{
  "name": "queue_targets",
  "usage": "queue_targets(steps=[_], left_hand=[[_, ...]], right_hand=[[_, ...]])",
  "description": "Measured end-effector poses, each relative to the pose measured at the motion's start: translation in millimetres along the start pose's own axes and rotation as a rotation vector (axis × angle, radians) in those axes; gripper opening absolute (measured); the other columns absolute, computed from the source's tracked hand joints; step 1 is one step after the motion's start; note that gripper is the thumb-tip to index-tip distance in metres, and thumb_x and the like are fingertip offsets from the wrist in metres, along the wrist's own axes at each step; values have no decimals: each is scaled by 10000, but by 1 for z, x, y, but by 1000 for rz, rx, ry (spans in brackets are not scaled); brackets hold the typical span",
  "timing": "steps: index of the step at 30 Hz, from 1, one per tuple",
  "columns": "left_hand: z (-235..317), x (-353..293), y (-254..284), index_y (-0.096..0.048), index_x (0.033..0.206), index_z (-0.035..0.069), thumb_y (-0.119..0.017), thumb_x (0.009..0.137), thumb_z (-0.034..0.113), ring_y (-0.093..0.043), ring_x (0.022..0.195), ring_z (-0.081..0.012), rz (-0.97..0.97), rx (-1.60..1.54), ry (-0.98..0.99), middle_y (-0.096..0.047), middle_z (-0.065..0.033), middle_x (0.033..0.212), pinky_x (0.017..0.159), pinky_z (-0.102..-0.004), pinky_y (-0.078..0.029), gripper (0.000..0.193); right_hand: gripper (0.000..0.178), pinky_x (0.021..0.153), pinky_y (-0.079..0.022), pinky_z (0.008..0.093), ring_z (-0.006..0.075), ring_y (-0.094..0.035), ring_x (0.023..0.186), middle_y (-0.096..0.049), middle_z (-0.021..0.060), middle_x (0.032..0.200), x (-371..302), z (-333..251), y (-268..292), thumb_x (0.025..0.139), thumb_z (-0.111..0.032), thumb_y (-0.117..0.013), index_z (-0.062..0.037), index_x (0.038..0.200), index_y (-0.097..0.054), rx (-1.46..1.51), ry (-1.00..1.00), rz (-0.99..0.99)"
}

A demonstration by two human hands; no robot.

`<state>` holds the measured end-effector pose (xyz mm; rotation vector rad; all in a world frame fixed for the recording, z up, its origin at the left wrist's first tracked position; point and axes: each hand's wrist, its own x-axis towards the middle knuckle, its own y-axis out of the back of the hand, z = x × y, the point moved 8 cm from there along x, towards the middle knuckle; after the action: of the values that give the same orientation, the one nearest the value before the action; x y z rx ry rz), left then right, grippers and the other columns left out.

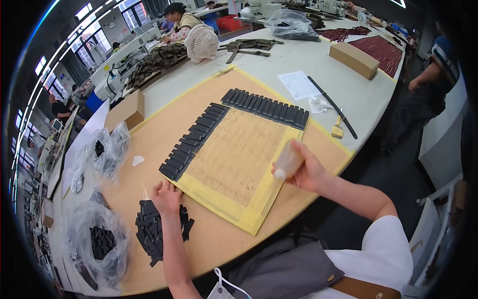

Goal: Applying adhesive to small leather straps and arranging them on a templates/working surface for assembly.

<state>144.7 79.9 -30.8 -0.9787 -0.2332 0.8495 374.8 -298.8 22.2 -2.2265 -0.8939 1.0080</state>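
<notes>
A square board (234, 154) with a gridded tan face and yellow tape along its edges lies tilted before me. Dark flat strips (191, 137) line its left side and more strips (266, 105) its far side, side by side. My right hand (309, 172) grips a translucent squeeze bottle (289, 158), tipped nozzle down over the board's right taped edge. Fingers apart, my left hand (168, 196) rests by the board's near left corner, beside a loose pile of dark strips (149, 226). Whether its fingertips touch the board I cannot tell.
Clear plastic bags (97, 244) with dark pieces lie at left. Cardboard boxes (127, 109) stand left and far right. A brush (337, 128), a dark rod (332, 107) and a paper sheet (298, 84) lie at right; a white fan (201, 44) stands behind. A person (428, 89) is at right.
</notes>
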Motion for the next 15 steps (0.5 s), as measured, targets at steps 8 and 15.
queue_targets(steps=[8, 15], left_hand=[[-14, 18, -3, -440, 1318, 17, -520, 914, 162, -318, 1437, -298, -107, -107, 0, -381, -149, 1514, 1205, -486, -219, 437], [-8, 18, -10, -464, 1261, 63, -516, 918, 104, -419, 1381, -292, -126, -25, -224, -472, -140, 1455, 1170, -452, -311, 350]], right_hand=[[731, 855, -592, 382, 253, -626, 1091, -567, 121, 1215, 229, -188, -7, 834, -588, -728, -62, 1270, -470, 212, 460, 88], [742, 872, -581, 408, 273, -609, 1061, -569, 121, 1166, 264, -116, -28, 774, -575, -785, -60, 1233, -511, 225, 421, 87]])
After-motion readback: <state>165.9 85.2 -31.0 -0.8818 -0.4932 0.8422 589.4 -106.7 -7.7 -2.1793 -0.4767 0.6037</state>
